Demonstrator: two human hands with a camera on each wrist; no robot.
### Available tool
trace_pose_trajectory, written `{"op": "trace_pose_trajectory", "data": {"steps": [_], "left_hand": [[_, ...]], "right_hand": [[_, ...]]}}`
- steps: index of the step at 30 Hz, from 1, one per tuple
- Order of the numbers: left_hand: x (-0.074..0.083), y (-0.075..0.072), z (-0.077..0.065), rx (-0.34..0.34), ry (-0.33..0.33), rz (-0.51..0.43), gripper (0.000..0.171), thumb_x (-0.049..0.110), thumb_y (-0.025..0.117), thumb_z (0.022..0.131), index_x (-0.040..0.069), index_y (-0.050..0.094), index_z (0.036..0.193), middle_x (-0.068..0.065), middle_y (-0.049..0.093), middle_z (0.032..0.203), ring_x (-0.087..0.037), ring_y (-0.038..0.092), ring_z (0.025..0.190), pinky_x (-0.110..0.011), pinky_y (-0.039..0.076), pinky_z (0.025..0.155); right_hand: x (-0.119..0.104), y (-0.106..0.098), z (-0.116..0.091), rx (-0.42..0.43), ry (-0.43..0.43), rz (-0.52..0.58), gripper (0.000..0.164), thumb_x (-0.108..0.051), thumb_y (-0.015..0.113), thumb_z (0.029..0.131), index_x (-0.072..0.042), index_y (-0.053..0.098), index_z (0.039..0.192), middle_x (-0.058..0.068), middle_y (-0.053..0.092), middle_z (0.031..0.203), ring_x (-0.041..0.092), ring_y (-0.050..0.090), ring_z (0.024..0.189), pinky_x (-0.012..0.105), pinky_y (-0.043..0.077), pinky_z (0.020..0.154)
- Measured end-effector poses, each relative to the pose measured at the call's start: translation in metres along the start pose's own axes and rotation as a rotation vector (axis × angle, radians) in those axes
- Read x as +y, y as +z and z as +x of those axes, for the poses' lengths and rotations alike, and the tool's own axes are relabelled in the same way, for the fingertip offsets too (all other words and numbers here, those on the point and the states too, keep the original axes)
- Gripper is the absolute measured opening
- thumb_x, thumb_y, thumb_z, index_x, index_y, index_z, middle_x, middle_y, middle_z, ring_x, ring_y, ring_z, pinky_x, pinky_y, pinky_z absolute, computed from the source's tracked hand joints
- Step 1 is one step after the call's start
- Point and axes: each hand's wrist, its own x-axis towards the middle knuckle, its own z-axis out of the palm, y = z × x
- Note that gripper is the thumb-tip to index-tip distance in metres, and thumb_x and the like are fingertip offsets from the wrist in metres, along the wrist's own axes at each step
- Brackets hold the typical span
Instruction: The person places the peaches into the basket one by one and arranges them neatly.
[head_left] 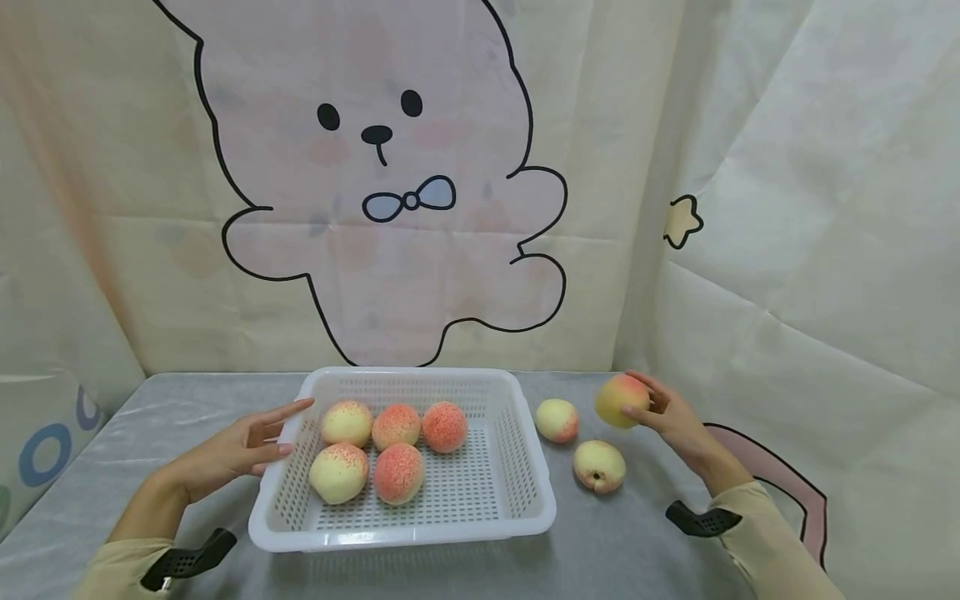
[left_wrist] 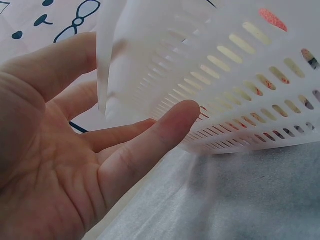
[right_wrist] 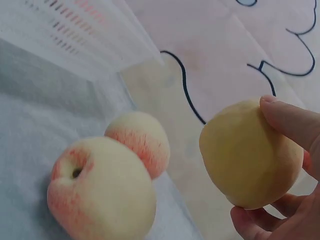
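Note:
My right hand [head_left: 673,421] grips a yellow peach with a red blush [head_left: 622,402], raised to the right of the basket. In the right wrist view, thumb and fingers hold this peach [right_wrist: 251,154] from opposite sides. Two pale peaches with red patches, a farther one [head_left: 557,420] and a nearer one [head_left: 599,466], lie on the table between that hand and the basket. At the left end of the white plastic basket [head_left: 405,536] is my left hand [head_left: 228,448], fingers loosely extended along its rim. The left thumb [left_wrist: 172,127] lies against the slotted basket wall [left_wrist: 220,65].
Several peaches [head_left: 399,473] sit in the left and middle of the basket, with bare slotted floor at its right. A grey cloth [head_left: 630,550] covers the table. Behind it hangs a curtain with a cartoon bear [head_left: 405,267]; another curtain [head_left: 817,275] borders the right side.

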Motion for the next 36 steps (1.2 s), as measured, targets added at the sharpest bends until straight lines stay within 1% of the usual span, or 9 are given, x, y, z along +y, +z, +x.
{"op": "trace_pose_trajectory", "data": {"steps": [4,7,10,12,18,22,30,33,36], "left_hand": [[0.001,0.000,0.000,0.000,-0.007,0.003,0.067,0.027,0.055,0.098,0.034,0.019,0.154,-0.026,0.016,0.160,-0.042,0.038,0.138,-0.048,0.051,0.092],[0.002,0.001,-0.001,-0.001,-0.006,0.005,0.068,0.027,0.055,0.098,0.033,0.019,0.155,-0.027,0.016,0.160,-0.043,0.037,0.139,-0.049,0.051,0.093],[0.002,0.001,-0.002,-0.006,-0.004,0.002,0.068,0.026,0.055,0.098,0.032,0.018,0.155,-0.027,0.016,0.160,-0.043,0.038,0.138,-0.048,0.051,0.093],[0.002,0.001,-0.002,-0.010,-0.002,-0.004,0.068,0.026,0.054,0.098,0.032,0.018,0.155,-0.027,0.016,0.160,-0.042,0.039,0.137,-0.046,0.051,0.093],[0.001,0.000,-0.001,-0.012,-0.002,-0.012,0.068,0.025,0.055,0.098,0.033,0.018,0.155,-0.027,0.017,0.159,-0.038,0.043,0.135,-0.044,0.051,0.091],[0.001,0.000,0.000,-0.013,-0.002,-0.013,0.069,0.025,0.055,0.098,0.033,0.018,0.155,-0.027,0.019,0.159,-0.036,0.045,0.134,-0.041,0.051,0.090],[0.002,0.000,0.000,-0.026,0.013,-0.020,0.068,0.023,0.053,0.099,0.030,0.017,0.155,-0.027,0.018,0.159,-0.035,0.045,0.134,-0.038,0.050,0.089],[0.002,0.000,0.000,-0.026,0.014,-0.020,0.068,0.023,0.054,0.099,0.030,0.017,0.155,-0.027,0.018,0.159,-0.035,0.044,0.134,-0.038,0.050,0.089],[0.002,-0.001,0.000,-0.027,0.014,-0.019,0.068,0.023,0.053,0.099,0.030,0.016,0.156,-0.027,0.019,0.159,-0.034,0.046,0.133,-0.038,0.051,0.089]], "right_hand": [[-0.015,0.005,-0.001,-0.023,-0.051,0.002,0.067,-0.029,0.063,0.094,-0.016,0.031,0.151,-0.010,0.057,0.123,-0.001,0.059,0.104,0.025,0.045,0.089],[-0.025,0.009,-0.002,-0.034,-0.075,-0.001,0.066,-0.027,0.063,0.094,-0.016,0.032,0.151,-0.009,0.057,0.124,-0.001,0.059,0.104,0.022,0.046,0.087],[-0.033,0.014,-0.002,-0.047,-0.106,-0.007,0.065,-0.024,0.064,0.094,-0.015,0.033,0.150,-0.005,0.057,0.125,0.000,0.059,0.103,0.023,0.047,0.086],[-0.037,0.016,-0.003,-0.052,-0.112,-0.014,0.064,-0.024,0.065,0.093,-0.017,0.035,0.149,-0.004,0.056,0.126,0.000,0.059,0.104,0.023,0.047,0.086],[-0.046,0.021,-0.004,-0.070,-0.136,-0.015,0.063,-0.023,0.065,0.092,-0.020,0.037,0.148,0.001,0.056,0.130,0.003,0.058,0.108,0.028,0.046,0.089],[-0.053,0.025,-0.006,-0.073,-0.150,-0.023,0.062,-0.022,0.066,0.092,-0.021,0.038,0.148,0.003,0.055,0.132,0.004,0.057,0.108,0.031,0.048,0.088],[-0.067,0.036,-0.007,-0.135,-0.221,0.035,0.061,-0.015,0.065,0.092,-0.018,0.038,0.147,0.009,0.054,0.135,0.006,0.059,0.109,0.027,0.052,0.086],[-0.070,0.041,-0.007,-0.140,-0.239,0.022,0.061,-0.015,0.066,0.091,-0.018,0.040,0.146,0.010,0.055,0.136,0.005,0.060,0.108,0.026,0.053,0.085],[-0.072,0.047,-0.007,-0.139,-0.230,-0.003,0.063,-0.018,0.069,0.089,-0.020,0.041,0.145,0.010,0.054,0.139,0.009,0.059,0.112,0.025,0.052,0.086]]}}
